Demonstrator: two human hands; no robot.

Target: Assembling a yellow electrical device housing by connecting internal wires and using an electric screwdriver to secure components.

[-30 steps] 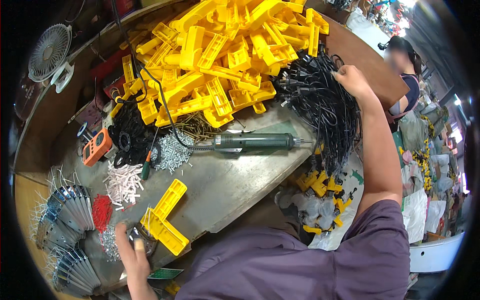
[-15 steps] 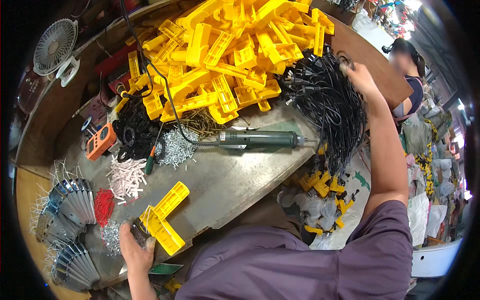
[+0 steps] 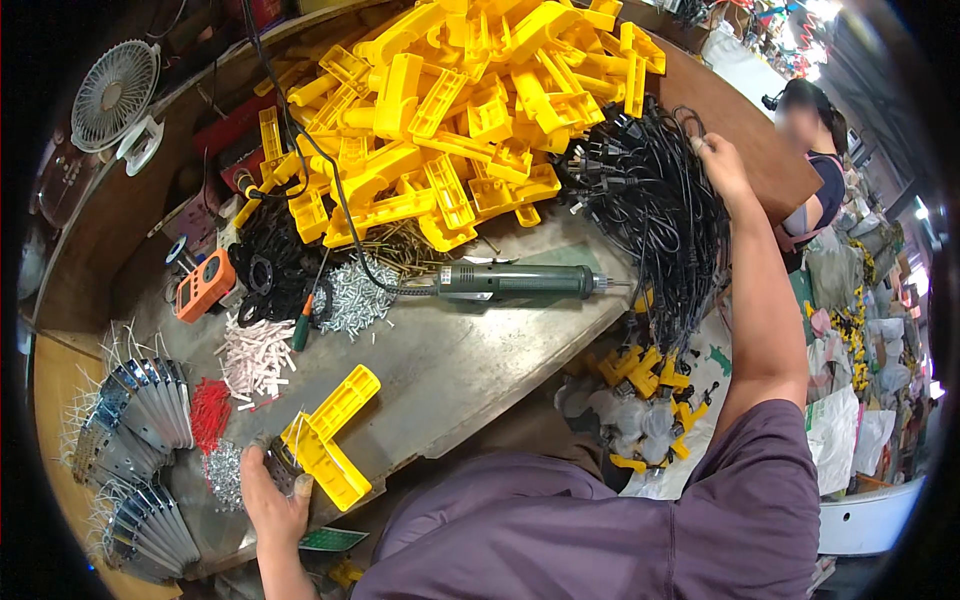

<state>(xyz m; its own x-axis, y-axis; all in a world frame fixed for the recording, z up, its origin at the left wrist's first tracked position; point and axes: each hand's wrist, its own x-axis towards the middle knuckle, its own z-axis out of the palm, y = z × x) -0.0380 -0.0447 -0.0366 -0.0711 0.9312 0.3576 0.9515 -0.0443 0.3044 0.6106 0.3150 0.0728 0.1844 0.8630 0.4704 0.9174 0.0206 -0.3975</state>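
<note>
**Left hand on a yellow housing, right hand in the black cords**

At the far left edge of my grey metal-topped workbench [image 3: 470, 370], fanned stacks of shiny metal plates with white wires [image 3: 145, 405] lie beside a small heap of red pieces [image 3: 208, 412] and a scatter of white plastic pieces [image 3: 255, 357]. Above them sit an orange handheld meter [image 3: 203, 285] and, on the wooden ledge, a small white desk fan [image 3: 115, 95].

My left hand [image 3: 270, 500] rests at the near edge of the bench, fingers curled around the lower end of a yellow L-shaped plastic housing [image 3: 328, 435]; a small dark part seems tucked in the same grip, though I cannot tell what it is. The housing lies flat on the bench, its long arm pointing up and to the right.

Further along, a pile of silvery screws [image 3: 350, 300] lies next to a heap of black rings [image 3: 270, 265]. A green electric screwdriver [image 3: 520, 282] lies on its side at mid-bench, tip pointing right, its black cable running up toward the big mound of yellow plastic housings [image 3: 450, 120] behind it.

On the right, my right hand [image 3: 722, 165] is stretched out, fingers closed on the top of a thick bundle of black power cords [image 3: 660, 220] that hangs over the bench's edge. Below it, more yellow parts [image 3: 645, 375] lie on the floor.
</note>
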